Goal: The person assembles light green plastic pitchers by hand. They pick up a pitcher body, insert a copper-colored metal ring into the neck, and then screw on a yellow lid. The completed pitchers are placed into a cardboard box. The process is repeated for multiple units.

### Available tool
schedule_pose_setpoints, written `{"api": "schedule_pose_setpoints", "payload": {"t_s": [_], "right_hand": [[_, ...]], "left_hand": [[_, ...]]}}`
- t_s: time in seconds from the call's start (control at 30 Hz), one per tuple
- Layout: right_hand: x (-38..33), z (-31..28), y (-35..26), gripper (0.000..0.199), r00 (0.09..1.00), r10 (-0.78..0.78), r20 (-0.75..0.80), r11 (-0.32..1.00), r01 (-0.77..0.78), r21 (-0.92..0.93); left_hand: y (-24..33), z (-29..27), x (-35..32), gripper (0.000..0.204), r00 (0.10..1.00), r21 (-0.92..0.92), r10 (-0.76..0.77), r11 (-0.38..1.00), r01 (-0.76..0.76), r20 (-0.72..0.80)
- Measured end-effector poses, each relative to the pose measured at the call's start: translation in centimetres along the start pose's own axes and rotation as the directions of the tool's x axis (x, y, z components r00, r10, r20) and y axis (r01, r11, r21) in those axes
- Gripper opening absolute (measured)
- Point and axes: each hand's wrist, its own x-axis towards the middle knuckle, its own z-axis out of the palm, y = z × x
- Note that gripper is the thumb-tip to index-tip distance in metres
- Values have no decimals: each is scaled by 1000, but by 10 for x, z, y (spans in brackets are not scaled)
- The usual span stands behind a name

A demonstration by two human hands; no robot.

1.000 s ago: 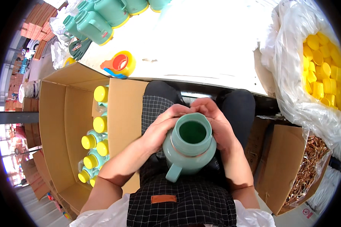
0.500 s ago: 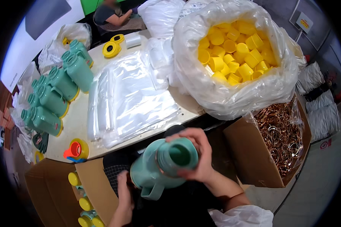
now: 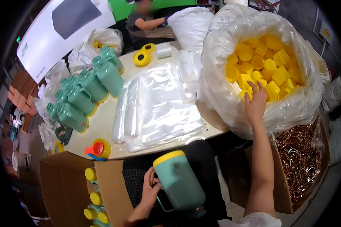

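My left hand (image 3: 149,191) holds a teal jug with a yellow base (image 3: 180,181) on my lap, gripping it near its handle, base turned toward the table. My right hand (image 3: 256,103) reaches into a big clear plastic bag (image 3: 250,113) full of yellow caps (image 3: 267,72), fingers spread on the caps at the bag's near rim. Whether it grips one cap I cannot tell.
On the table (image 3: 102,125) lie a stack of clear plastic bags (image 3: 155,106), several teal jugs (image 3: 83,94), tape rolls (image 3: 144,56) and a tape dispenser (image 3: 96,149). A cardboard box with capped jugs (image 3: 91,193) stands at left, a box of copper rings (image 3: 299,155) at right. Another person (image 3: 147,19) sits across.
My right hand left the jug and went up into the bag of yellow caps. The jug turned over, its yellow base now facing up, held by my left hand alone.
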Motion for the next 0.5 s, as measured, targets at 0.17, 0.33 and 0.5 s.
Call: {"api": "schedule_pose_setpoints", "payload": {"t_s": [0.17,0.33,0.5], "right_hand": [[-32,53,76,41,818,201,539,952,-293,90],[-58,-9,9,54,968,249,-15,946,-240,218],[-119,-79,-53,61,906,218,363,333,-419,845]], "left_hand": [[4,18,-32,79,998,101,-55,993,56,-9],[-25,-1,-61,63,794,-198,-606,786,585,-58],[-14,-3,-63,52,796,-640,-592,662,390,-126]]}}
